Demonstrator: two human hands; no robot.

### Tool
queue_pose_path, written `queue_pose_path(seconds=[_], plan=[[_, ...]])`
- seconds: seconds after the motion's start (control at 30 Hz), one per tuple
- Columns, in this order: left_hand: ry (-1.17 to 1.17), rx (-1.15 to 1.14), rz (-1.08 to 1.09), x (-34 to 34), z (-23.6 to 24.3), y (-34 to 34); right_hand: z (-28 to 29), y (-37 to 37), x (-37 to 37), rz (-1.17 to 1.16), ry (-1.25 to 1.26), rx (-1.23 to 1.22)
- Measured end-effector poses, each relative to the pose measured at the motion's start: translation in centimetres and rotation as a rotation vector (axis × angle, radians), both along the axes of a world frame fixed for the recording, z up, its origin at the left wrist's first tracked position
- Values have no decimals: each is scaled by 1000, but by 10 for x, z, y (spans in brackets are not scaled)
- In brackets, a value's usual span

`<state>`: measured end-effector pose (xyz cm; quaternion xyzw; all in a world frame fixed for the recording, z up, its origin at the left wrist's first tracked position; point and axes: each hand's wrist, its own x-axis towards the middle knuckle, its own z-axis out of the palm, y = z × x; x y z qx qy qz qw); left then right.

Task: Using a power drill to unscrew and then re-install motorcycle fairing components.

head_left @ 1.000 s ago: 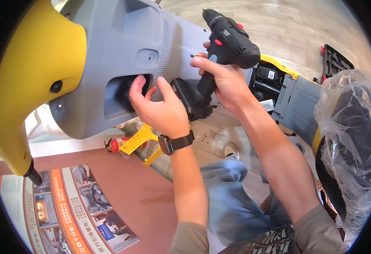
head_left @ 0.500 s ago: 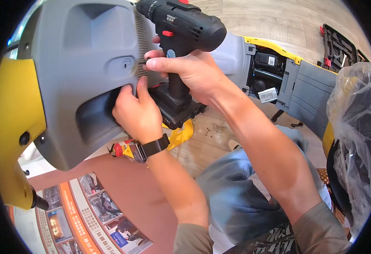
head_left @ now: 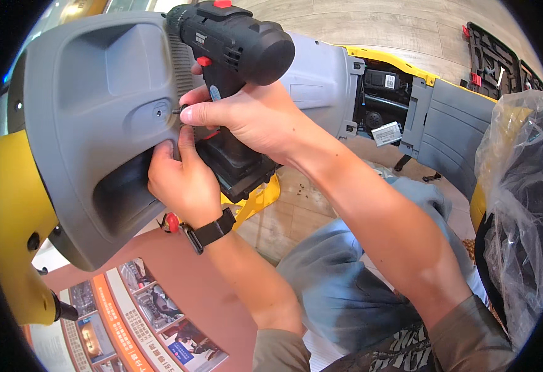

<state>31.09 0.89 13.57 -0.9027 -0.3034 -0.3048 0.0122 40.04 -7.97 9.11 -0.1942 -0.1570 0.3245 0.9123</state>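
Note:
My right hand [head_left: 256, 121] is closed around the handle of a black cordless drill [head_left: 246, 49] with red switches; a small dark screw [head_left: 176, 111] sits by its thumb and forefinger, beside the screw recess [head_left: 158, 113] in a grey plastic panel [head_left: 97, 80]. My left hand [head_left: 181, 183] has its fingers bent at the lip of the panel's dark recess [head_left: 125, 189], just below my right thumb, partly against the drill's lower body; how far they grip is unclear. A yellow body part [head_left: 14, 198] joins the panel at the left.
An open compartment [head_left: 386, 93] with a loose silver box [head_left: 386, 134], a toolcase [head_left: 494, 62] on the wooden floor, and a plastic-wrapped seat [head_left: 510, 204] lie right. Below are a yellow bracket [head_left: 256, 198], a red extinguisher [head_left: 172, 222] and a printed board [head_left: 129, 310].
The drill and both hands have moved left across the view toward the panel's screw recess. My left hand's fingers have drawn in at the recess lip. The view has shifted slightly.

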Motion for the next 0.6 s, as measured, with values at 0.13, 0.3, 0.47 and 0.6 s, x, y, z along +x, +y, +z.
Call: queue_pose_path(seconds=[0.13, 0.3, 0.47, 0.6], plan=[[-126, 14, -71, 4, -3, 3, -1, 0, -2, 29, 28, -34], [-331, 138, 47, 7, -15, -10, -7, -1, -7, -17, 38, -74], [-440, 397, -96, 10, -31, -3, -15, -15, -1, -52, -10, -166], [-382, 690, -43, 12, -46, 8, -19, -16, 4, -81, -62, -187]])
